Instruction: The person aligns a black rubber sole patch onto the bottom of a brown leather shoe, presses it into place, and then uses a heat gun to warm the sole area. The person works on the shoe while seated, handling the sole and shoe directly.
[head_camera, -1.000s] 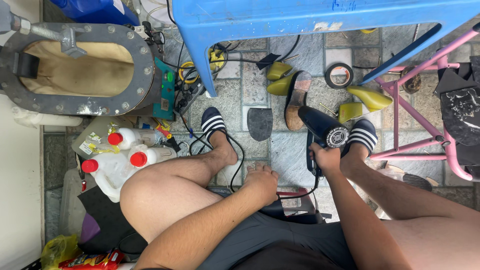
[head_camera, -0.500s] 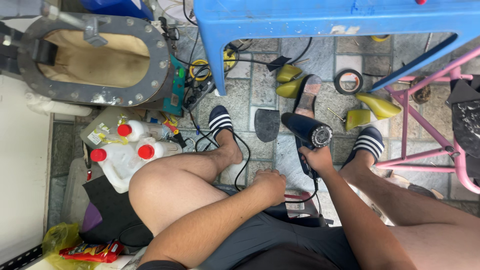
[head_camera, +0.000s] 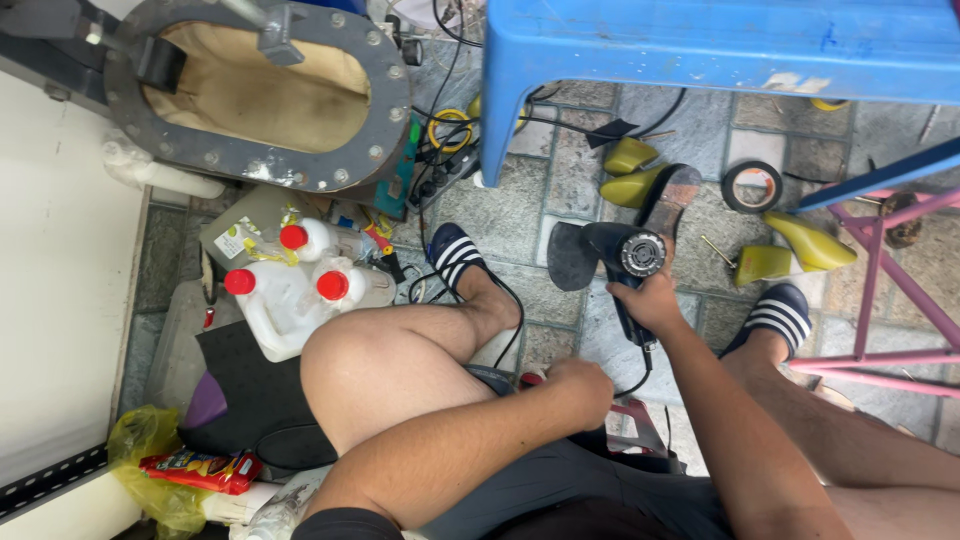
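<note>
Two hands — right hand (head_camera: 655, 300) grips black heat gun (head_camera: 630, 255), left hand (head_camera: 585, 385) fisted

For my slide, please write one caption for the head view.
Seated person's right hand grips a black heat gun over a shoe sole; left hand rests fisted.

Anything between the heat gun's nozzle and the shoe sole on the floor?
Nothing visible. The right hand holds the black heat gun by its handle, with its nozzle pointing over the dark shoe sole. The left hand rests near the knee, away from it.

The right hand (head_camera: 652, 300) has swung the black heat gun (head_camera: 628, 262) leftward, seemingly nearer the shoe sole (head_camera: 668, 200).
</note>
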